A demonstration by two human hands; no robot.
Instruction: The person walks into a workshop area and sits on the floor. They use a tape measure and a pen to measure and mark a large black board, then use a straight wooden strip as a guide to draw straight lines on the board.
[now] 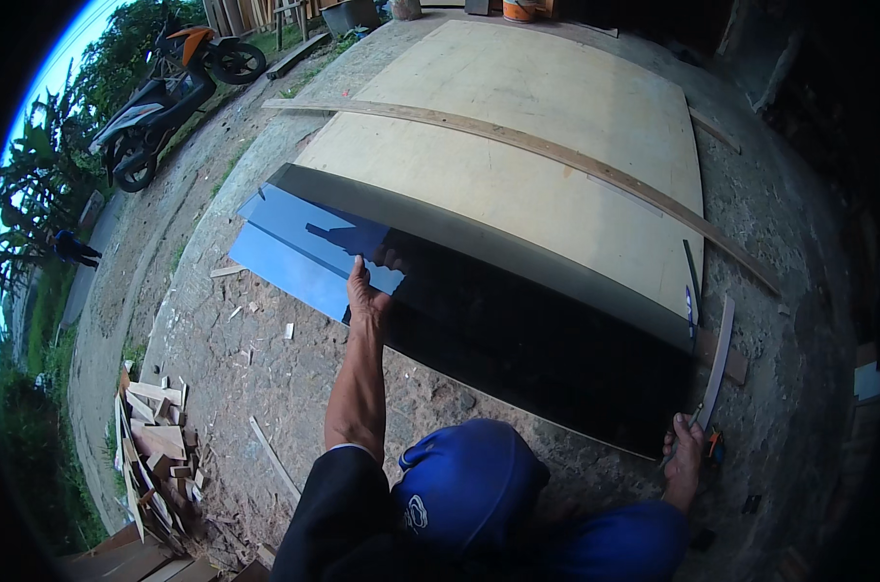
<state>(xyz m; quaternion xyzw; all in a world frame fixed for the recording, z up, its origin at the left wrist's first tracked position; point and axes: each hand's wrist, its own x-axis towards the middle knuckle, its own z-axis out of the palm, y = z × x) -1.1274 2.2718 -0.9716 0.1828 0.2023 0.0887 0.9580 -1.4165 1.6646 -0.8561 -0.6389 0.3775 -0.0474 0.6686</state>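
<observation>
A long, glossy black sheet [518, 339] lies slantwise in front of me, mirroring blue sky at its left end. My left hand [365, 296] rests on it towards that end, one finger stretched up along the surface; the other fingers are partly hidden, and a reflection shows beside them. At the sheet's near right corner, my right hand [684, 448] is closed around a slim, dark tool whose kind I cannot make out. A narrow, pale curved strip [718, 359] extends from near that hand. Just beside it on the ground is a small orange and black object [716, 446].
A large plywood board [518, 87] lies beyond the sheet, crossed by a long wooden batten [518, 139]. Wood offcuts [159, 436] are heaped at lower left. My blue-clad knee [474, 475] is close to the sheet. A motorbike [173, 92] and a distant person [74, 247] are at left.
</observation>
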